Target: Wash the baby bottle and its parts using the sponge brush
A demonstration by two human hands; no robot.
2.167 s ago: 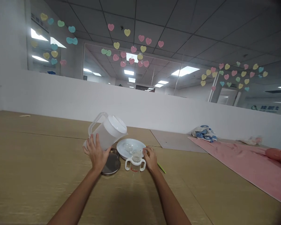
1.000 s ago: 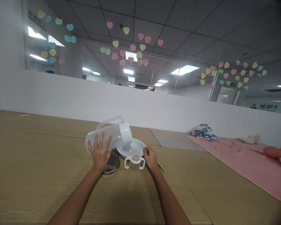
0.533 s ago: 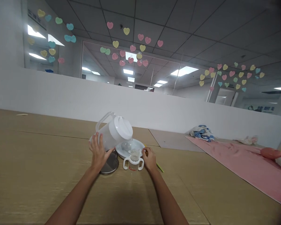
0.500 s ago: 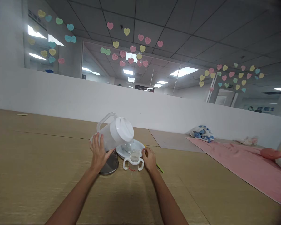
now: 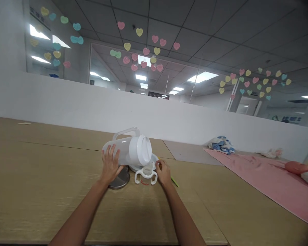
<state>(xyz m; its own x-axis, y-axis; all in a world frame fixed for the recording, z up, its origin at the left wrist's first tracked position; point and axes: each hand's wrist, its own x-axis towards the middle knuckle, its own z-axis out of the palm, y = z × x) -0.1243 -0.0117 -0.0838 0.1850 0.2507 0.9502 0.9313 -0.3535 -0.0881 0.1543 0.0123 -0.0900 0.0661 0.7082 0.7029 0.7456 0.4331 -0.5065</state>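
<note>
A translucent white pitcher (image 5: 124,147) with a white lid lies tipped almost level in the air, its lid end over a small clear baby bottle (image 5: 145,172) with two white handles and red print. My left hand (image 5: 110,164) is closed on the pitcher's near side, fingers spread along its body. Beside the bottle's right handle is my right hand (image 5: 163,172), fingers curled together; what they pinch, if anything, is hidden. Behind the bottle sits a pale bowl (image 5: 155,159), partly covered by the pitcher. A dark round pan-like object (image 5: 120,179) lies below my left hand.
A green stick-like thing (image 5: 174,181) lies right of my right hand. A pink cloth (image 5: 267,181) covers the table's right side, with a blue-and-white cloth bundle (image 5: 221,145) and a reddish item (image 5: 297,167) near it. A white wall (image 5: 66,102) runs behind the table.
The pitcher has tipped further toward level, its lid end moving slightly right and down nearer the bottle, covering more of the bowl. My right hand has stayed beside the bottle.
</note>
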